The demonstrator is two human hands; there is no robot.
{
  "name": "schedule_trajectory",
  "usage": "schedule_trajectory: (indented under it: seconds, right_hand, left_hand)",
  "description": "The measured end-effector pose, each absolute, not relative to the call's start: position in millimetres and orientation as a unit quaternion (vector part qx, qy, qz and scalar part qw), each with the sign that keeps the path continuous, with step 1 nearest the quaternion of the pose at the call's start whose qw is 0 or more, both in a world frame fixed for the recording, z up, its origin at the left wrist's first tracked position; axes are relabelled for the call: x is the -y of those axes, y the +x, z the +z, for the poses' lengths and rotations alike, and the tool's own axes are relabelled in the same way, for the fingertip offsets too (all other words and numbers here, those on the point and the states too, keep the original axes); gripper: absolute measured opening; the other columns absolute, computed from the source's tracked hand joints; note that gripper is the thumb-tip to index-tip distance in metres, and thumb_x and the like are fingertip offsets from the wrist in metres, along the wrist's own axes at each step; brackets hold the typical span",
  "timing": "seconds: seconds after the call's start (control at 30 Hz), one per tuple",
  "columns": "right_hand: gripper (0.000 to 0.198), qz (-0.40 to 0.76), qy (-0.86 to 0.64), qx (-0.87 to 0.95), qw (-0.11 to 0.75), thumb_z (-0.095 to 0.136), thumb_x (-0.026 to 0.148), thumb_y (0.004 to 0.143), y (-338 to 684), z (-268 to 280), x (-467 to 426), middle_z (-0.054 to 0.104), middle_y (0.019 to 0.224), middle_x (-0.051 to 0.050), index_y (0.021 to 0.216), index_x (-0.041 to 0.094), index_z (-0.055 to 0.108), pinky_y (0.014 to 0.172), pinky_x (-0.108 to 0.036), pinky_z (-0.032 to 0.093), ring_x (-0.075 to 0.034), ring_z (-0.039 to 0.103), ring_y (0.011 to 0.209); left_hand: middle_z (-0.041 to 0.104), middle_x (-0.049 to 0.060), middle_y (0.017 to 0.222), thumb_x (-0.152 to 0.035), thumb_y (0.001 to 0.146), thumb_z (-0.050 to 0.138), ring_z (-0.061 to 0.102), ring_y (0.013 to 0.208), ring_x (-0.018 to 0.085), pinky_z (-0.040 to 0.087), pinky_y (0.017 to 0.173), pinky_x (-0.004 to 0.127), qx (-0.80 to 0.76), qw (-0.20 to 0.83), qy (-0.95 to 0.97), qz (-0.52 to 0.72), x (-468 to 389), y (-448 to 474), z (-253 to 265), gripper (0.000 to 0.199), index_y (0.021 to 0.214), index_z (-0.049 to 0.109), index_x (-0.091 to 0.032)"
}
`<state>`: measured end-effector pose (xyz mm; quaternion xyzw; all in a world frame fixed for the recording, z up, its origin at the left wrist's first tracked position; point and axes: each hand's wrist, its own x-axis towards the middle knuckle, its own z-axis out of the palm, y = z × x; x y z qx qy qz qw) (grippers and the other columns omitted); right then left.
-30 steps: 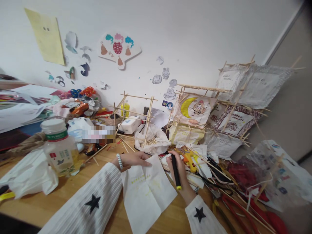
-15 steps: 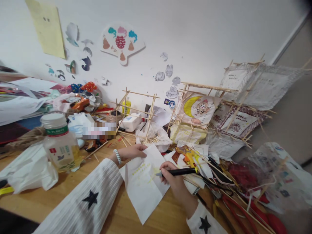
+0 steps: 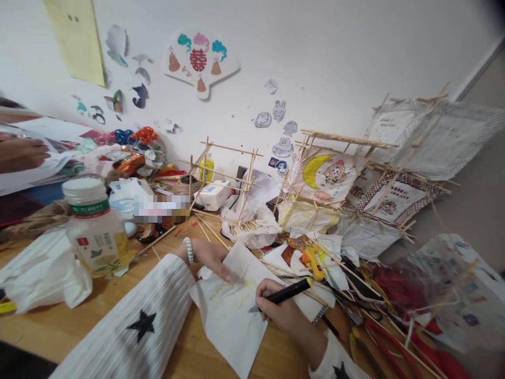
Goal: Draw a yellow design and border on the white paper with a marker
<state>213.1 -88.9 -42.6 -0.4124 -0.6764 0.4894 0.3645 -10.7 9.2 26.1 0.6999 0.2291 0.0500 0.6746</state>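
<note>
Another person's hand (image 3: 23, 152) has come in at the far left, and the pen (image 3: 290, 292) has turned around: one second ago its yellow end pointed down at the near side, and now its gray tip points left at the white paper (image 3: 236, 326). My right hand (image 3: 278, 310) is closed in a small, narrow grip on the pen, with the fingers bent and bunched close to the tip. That tip is right at the right part of the paper, but I cannot tell if it touches. My left hand (image 3: 209, 258) has slid a bit nearer, and its thumb now lies on top of the sheet, by the pale yellow marks. It holds the paper, but its other fingers are mostly hidden, so I cannot tell how far they are bent. A light beaded band (image 3: 189, 251) goes around that wrist. The paper is between the two hands, over the near middle of the wooden table (image 3: 145, 268), with soft folds in it. To the left stands a jar (image 3: 89, 221) with a white lid. Past the paper, on the far side, is a thin plastic bag (image 3: 270, 221) with little sticks. A yellow tool (image 3: 313, 263) lies to the right, beyond the right hand.
</note>
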Motion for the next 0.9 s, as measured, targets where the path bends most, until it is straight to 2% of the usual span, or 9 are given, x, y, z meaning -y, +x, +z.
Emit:
schedule_trajectory:
  seconds: [0.1,0.2,0.3,0.43,0.63,0.73,0.83,0.9]
  right_hand:
    - [0.007,0.448,-0.435,0.680,0.384,0.053,0.025,0.073,210.5,-41.0,88.8,0.049,0.053,0.006,0.072,0.019,0.050,0.045,-0.019,0.031,-0.010,0.044,0.048]
    - [0.004,0.397,-0.454,0.689,0.402,0.056,0.022,0.071,208.1,-41.1,88.4,0.053,0.059,0.004,0.071,0.019,0.054,0.050,-0.021,0.036,-0.012,0.049,0.055]
    - [0.006,0.395,-0.449,0.697,0.396,0.060,0.020,0.069,207.9,-43.6,87.9,0.057,0.066,0.002,0.075,0.019,0.058,0.054,-0.022,0.040,-0.014,0.054,0.062]
    - [0.004,0.381,-0.462,0.706,0.378,0.061,0.021,0.071,209.2,-45.0,88.3,0.056,0.061,0.002,0.071,0.018,0.058,0.049,-0.021,0.037,-0.013,0.052,0.056]
    - [0.009,0.350,-0.467,0.718,0.379,0.058,0.020,0.073,208.5,-43.0,90.3,0.054,0.057,0.004,0.064,0.018,0.056,0.048,-0.021,0.035,-0.012,0.049,0.053]
    - [0.010,0.339,-0.462,0.730,0.371,0.058,0.020,0.074,208.4,-44.2,90.7,0.053,0.057,0.004,0.064,0.018,0.055,0.049,-0.021,0.035,-0.012,0.049,0.054]
    - [0.010,0.316,-0.464,0.743,0.364,0.058,0.019,0.074,209.4,-46.3,90.3,0.054,0.058,0.004,0.064,0.018,0.055,0.051,-0.021,0.035,-0.012,0.050,0.056]
    - [0.009,0.306,-0.466,0.749,0.358,0.058,0.018,0.074,210.1,-47.3,89.9,0.055,0.059,0.004,0.065,0.018,0.057,0.051,-0.021,0.035,-0.013,0.051,0.057]
  left_hand:
    - [0.071,-0.001,0.071,0.004,0.046,0.074,0.065,0.076,0.025,0.051,0.073,0.034,-0.241,0.678,0.692,0.058,-9.9,-9.9,22.8,0.043,0.086,0.068,-0.011]
    - [0.072,0.000,0.072,0.006,0.043,0.074,0.065,0.074,0.025,0.051,0.074,0.035,-0.250,0.681,0.686,0.062,-12.3,-10.4,17.7,0.049,0.089,0.067,-0.011]
    - [0.072,0.000,0.074,0.006,0.041,0.075,0.065,0.077,0.027,0.051,0.076,0.037,-0.250,0.687,0.680,0.055,-11.7,-12.2,16.8,0.055,0.093,0.067,-0.011]
    - [0.072,0.000,0.074,0.007,0.041,0.074,0.065,0.079,0.029,0.051,0.076,0.038,-0.253,0.694,0.672,0.058,-9.8,-14.7,17.9,0.056,0.093,0.066,-0.010]
    - [0.073,0.000,0.076,0.015,0.036,0.068,0.066,0.070,0.029,0.053,0.068,0.040,-0.266,0.700,0.658,0.075,-9.8,-14.2,17.6,0.062,0.092,0.067,-0.010]
    - [0.073,0.001,0.078,0.017,0.036,0.067,0.066,0.071,0.030,0.053,0.068,0.041,-0.268,0.707,0.649,0.083,-9.3,-13.7,19.4,0.063,0.094,0.066,-0.009]
    - [0.072,0.002,0.079,0.017,0.033,0.069,0.065,0.068,0.031,0.053,0.063,0.043,-0.283,0.706,0.639,0.116,-10.2,-14.3,19.3,0.069,0.098,0.065,-0.007]
    - [0.071,0.002,0.082,0.010,0.038,0.074,0.065,0.067,0.028,0.054,0.059,0.039,-0.305,0.687,0.630,0.193,-12.0,-15.5,14.8,0.065,0.099,0.064,-0.008]
